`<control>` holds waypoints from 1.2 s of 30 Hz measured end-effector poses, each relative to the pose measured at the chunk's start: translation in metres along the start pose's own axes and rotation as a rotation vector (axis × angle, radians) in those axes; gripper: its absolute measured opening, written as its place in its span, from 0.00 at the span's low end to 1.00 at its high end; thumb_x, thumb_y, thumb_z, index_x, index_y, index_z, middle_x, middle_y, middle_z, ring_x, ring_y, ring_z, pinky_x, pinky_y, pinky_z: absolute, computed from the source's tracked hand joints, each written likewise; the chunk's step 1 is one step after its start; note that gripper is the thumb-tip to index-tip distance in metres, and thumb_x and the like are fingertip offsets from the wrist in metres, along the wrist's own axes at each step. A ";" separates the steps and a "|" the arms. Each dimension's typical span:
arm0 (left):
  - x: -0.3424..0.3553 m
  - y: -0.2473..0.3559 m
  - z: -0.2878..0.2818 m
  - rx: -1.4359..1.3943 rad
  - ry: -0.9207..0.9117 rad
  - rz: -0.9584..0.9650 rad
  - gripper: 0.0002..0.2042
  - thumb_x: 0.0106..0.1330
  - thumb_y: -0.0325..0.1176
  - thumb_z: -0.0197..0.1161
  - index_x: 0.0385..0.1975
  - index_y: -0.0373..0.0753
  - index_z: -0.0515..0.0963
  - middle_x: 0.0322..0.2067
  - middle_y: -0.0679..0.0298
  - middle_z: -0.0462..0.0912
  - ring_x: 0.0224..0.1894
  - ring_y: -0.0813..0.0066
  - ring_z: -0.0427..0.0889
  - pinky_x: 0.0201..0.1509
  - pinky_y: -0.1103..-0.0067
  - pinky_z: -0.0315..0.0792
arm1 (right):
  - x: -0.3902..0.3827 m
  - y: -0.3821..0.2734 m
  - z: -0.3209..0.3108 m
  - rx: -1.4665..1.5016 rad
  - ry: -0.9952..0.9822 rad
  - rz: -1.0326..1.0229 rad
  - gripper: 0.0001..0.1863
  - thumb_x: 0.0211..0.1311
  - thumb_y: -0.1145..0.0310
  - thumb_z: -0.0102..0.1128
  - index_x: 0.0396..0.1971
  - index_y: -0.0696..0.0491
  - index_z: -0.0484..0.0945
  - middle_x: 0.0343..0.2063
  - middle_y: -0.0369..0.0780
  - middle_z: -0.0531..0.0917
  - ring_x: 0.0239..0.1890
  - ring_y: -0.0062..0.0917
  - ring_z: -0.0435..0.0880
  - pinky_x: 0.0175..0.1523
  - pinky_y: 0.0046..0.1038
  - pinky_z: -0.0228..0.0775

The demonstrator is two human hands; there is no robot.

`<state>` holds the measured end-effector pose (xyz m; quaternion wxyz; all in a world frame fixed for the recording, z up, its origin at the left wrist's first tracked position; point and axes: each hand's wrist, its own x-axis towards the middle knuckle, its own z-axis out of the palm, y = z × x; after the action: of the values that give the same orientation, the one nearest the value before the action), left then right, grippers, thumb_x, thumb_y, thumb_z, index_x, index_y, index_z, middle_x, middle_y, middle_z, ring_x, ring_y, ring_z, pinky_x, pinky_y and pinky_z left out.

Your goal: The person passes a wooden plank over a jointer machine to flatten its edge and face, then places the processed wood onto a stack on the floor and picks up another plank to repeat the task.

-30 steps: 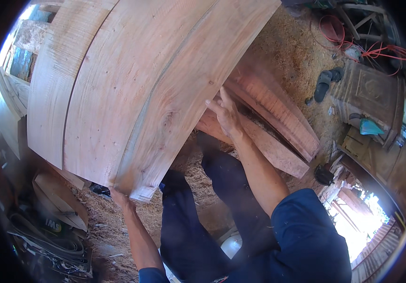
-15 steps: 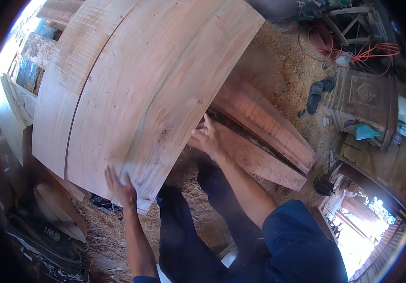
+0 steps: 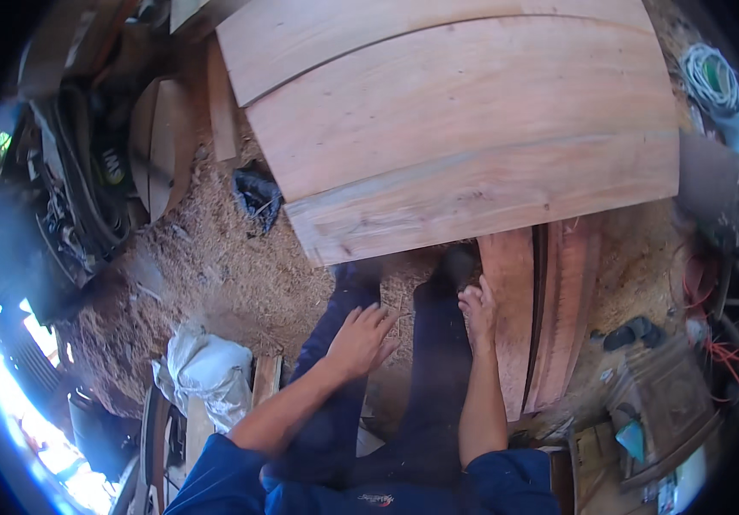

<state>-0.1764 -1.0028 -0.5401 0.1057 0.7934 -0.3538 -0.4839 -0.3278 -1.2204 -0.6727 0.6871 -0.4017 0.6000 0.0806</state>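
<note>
A wide panel of pale wooden boards (image 3: 464, 103), set side by side with thin seams between them, fills the top of the head view. Its near edge runs just beyond my knees. My left hand (image 3: 362, 342) hovers over my left leg with its fingers stretched and nothing held. Beside my right leg, my right hand (image 3: 479, 311) has loosely bent, parted fingers and appears to hold nothing. It is nearest to a reddish plank (image 3: 511, 343), one of two lying with a dark gap between them; their far ends are hidden under the panel. The second reddish plank (image 3: 568, 318) lies farther right.
Sawdust covers the ground (image 3: 223, 266). A black plastic bag (image 3: 258, 196) lies by the panel's left corner, and a white sack (image 3: 209, 369) sits at near left. On the right are dark sandals (image 3: 634, 333), a carved wooden piece (image 3: 666, 403), an orange cable (image 3: 730, 365) and a coiled pale hose (image 3: 711, 79).
Both hands have come off the panel's near edge and drawn back toward my body. The view has swung left, so the panel now lies straight ahead and to the right.
</note>
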 end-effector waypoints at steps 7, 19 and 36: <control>-0.142 0.000 0.020 -0.242 0.049 -0.362 0.25 0.66 0.44 0.62 0.58 0.36 0.73 0.59 0.52 0.75 0.63 0.54 0.71 0.68 0.61 0.62 | -0.067 0.010 -0.012 -0.464 -0.136 0.040 0.32 0.64 0.72 0.59 0.67 0.61 0.63 0.33 0.34 0.81 0.36 0.16 0.81 0.39 0.17 0.74; -0.106 -0.061 0.046 -0.977 0.511 -0.696 0.18 0.68 0.37 0.60 0.53 0.34 0.77 0.48 0.49 0.83 0.51 0.52 0.82 0.57 0.66 0.74 | -0.150 -0.023 0.019 -0.976 -0.249 0.060 0.29 0.62 0.69 0.63 0.63 0.58 0.71 0.39 0.40 0.82 0.38 0.20 0.80 0.48 0.23 0.74; 0.125 -0.288 -0.013 -1.529 0.791 -0.513 0.28 0.73 0.56 0.52 0.61 0.39 0.69 0.54 0.61 0.78 0.55 0.71 0.76 0.60 0.71 0.70 | 0.040 -0.058 0.079 0.229 -0.199 0.009 0.40 0.71 0.64 0.53 0.74 0.53 0.40 0.65 0.60 0.57 0.68 0.51 0.61 0.72 0.49 0.57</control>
<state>0.0016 -0.8790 -0.7672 0.6077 0.6698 0.3152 -0.2876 -0.2224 -1.2226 -0.6854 0.7842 -0.3080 0.5359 0.0541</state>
